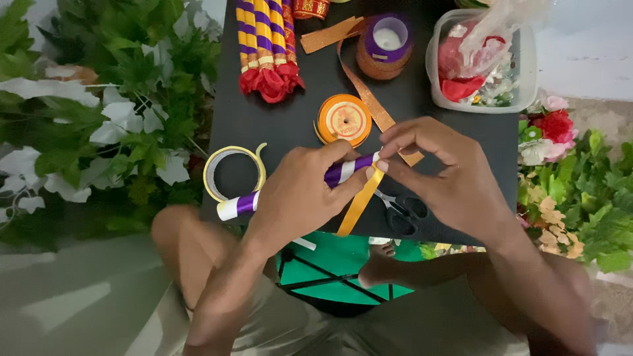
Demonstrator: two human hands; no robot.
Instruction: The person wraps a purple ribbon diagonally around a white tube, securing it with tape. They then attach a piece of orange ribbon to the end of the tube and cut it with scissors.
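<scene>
A black table (290, 125) fills the middle of the view, with leafy green and white artificial foliage (99, 112) to its left and more greenery with red and pink flowers (573, 191) to its right. The person sits cross-legged at the table's near edge.

At the far right corner of the table stands a clear plastic tub (524, 66) of red and mixed decorations. At the far edge lies a bundle of sticks (267, 46) wound in purple and yellow, with red tufts at their ends. Beside it sits a purple ribbon spool (386, 43) trailing a glittery orange ribbon (372, 102) down the table. An orange ribbon roll (344, 120) lies near the middle, and a yellow tape ring (234, 173) near the left edge.

The left hand (300, 198) is curled closed around a purple-and-white stick (290, 188), which lies slantwise just above the table's near edge. The right hand (448, 175) is narrowly closed, thumb and forefinger pinching a yellow ribbon (359, 201) against the stick's upper end; the ribbon hangs down between the hands. Black-handled scissors (402, 211) lie under the right hand.
</scene>
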